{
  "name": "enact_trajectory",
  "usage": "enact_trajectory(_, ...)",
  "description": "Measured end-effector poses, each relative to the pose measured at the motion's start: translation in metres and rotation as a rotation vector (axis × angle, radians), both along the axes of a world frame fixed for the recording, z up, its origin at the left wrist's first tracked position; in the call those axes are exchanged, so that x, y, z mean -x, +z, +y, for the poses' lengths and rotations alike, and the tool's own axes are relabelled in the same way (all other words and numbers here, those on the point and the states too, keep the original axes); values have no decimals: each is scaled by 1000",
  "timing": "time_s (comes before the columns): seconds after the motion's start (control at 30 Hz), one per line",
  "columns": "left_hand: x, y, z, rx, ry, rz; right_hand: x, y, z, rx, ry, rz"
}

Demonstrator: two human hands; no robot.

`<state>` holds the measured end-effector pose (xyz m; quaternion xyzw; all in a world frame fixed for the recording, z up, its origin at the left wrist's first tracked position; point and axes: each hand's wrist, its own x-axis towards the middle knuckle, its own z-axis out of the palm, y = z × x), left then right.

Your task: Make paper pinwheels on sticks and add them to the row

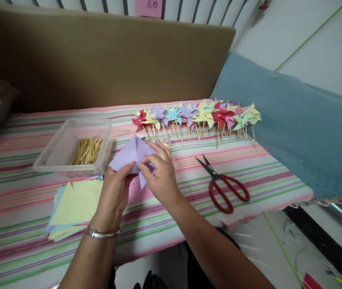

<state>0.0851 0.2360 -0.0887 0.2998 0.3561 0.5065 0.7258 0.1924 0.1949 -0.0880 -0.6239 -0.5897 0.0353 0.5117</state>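
Both hands meet over a lilac paper square (131,154) held just above the striped cloth. My left hand (115,190), with a silver bangle at the wrist, pinches the sheet's lower edge with thumb and fingers. My right hand (159,172) grips the sheet from the right, its fingers folded onto a cut flap. Under the hands lies a pink sheet (136,192). A stack of coloured paper squares (74,204), yellow on top, lies just left of my left wrist.
A clear plastic tub (68,148) with wooden sticks stands at left. A row of finished paper pinwheels (198,116) lies along the back. Red-handled scissors (223,186) lie at right. A cardboard wall (98,60) stands behind, a blue cloth (294,124) at right.
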Motion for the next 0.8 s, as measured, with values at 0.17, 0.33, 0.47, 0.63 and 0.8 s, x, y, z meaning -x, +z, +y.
enact_trajectory(0.17,0,1,0,-6,-16,-15,0,0,1,7,-18,14)
enact_trajectory(0.33,-1,6,-3,-30,-24,-33,-1,-1,2,8,-29,27)
enact_trajectory(0.47,-4,6,-5,-63,-22,24,0,-3,2,26,-36,27)
enact_trajectory(0.63,-1,3,-1,-13,29,98,-1,2,2,44,-18,61)
enact_trajectory(0.8,7,2,4,24,2,213,-21,17,1,219,45,427)
